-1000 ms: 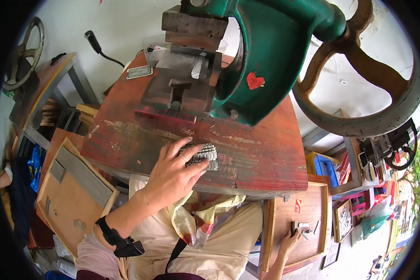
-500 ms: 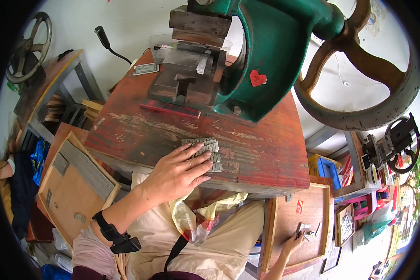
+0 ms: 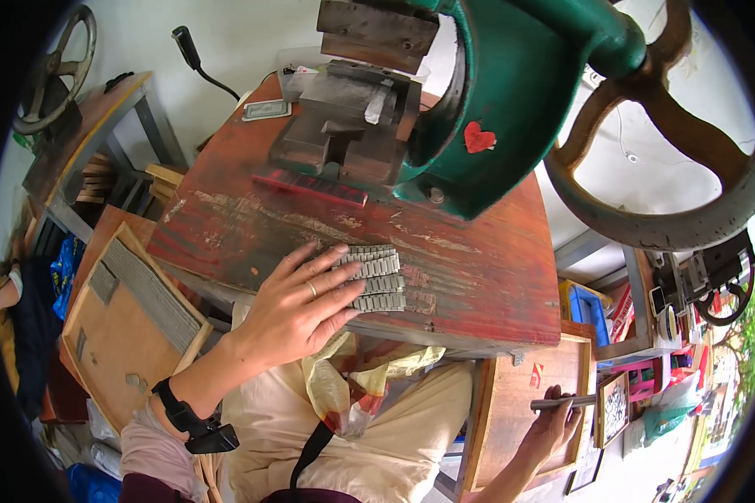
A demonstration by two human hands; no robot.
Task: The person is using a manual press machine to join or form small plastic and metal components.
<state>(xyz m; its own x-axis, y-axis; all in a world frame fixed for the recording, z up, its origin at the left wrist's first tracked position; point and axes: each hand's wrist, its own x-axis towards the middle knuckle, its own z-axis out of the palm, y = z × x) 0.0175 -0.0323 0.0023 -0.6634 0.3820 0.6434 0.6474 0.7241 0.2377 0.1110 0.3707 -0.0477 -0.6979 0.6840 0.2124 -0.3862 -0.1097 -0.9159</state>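
Several short grey metal link strips [image 3: 381, 282], like watch-band pieces, lie in rows on the worn red work table [image 3: 478, 277]. My left hand [image 3: 304, 303] rests at their left end, fingers stretched out and spread, fingertips on the strips. At the lower right my right hand [image 3: 554, 427] is closed around a slim grey metal bar-like tool [image 3: 549, 404], held roughly level above a shallow wooden tray [image 3: 512, 419]. The tool's exact kind cannot be made out.
A green hand press [image 3: 520, 109] with a large wheel [image 3: 671, 226] stands at the back of the table. A red bar [image 3: 310, 186] lies before its base. On the left, a wooden tray [image 3: 113, 356] holds rows of grey strips. A plastic bag [image 3: 352, 394] lies on my lap.
My right hand has risen from the tray's floor with the metal tool now in its fingers. My left hand has slid slightly left, uncovering more of the strips. The view has shifted a little.
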